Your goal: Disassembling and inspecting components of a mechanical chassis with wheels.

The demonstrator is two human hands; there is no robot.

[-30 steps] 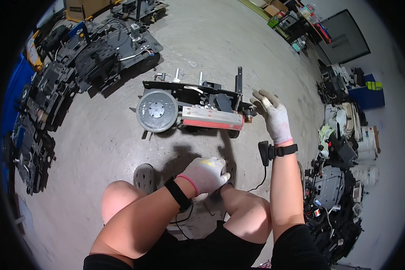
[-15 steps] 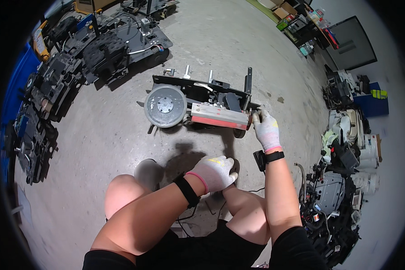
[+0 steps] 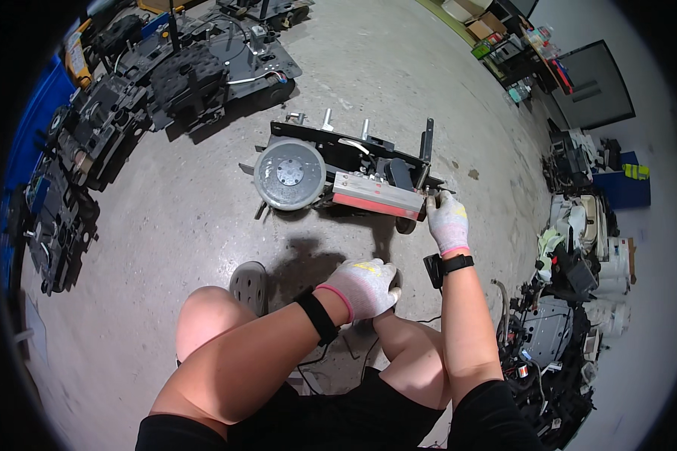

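In front of me a black wheeled chassis (image 3: 320, 133) rests on the floor. It carries a large grey wheel (image 3: 289, 174) at its left, a silver and red bar (image 3: 376, 195) along its near side, and a small dark caster (image 3: 405, 225) at lower right. My right hand (image 3: 448, 223), in a pale glove with a pink cuff, has its fingers closed at the chassis's right end; the exact part between them is hidden. My left hand (image 3: 359, 289), gloved alike, is curled beside my right leg, apart from the chassis. Its fingertips are turned away, and whatever they hold is hidden.
Several similar black chassis (image 3: 195, 79) stand in a row on the left. Dark parts and cables (image 3: 541, 353) are heaped along the right wall, below a blue box (image 3: 623, 186). A grey clog (image 3: 249, 287) is on my left foot. A leaning dark panel (image 3: 590, 86) stands at far right.
The view has shifted, so the chassis and the floor around it appear a little further right. My right hand stays at the chassis's right end; my left hand stays curled by my leg.
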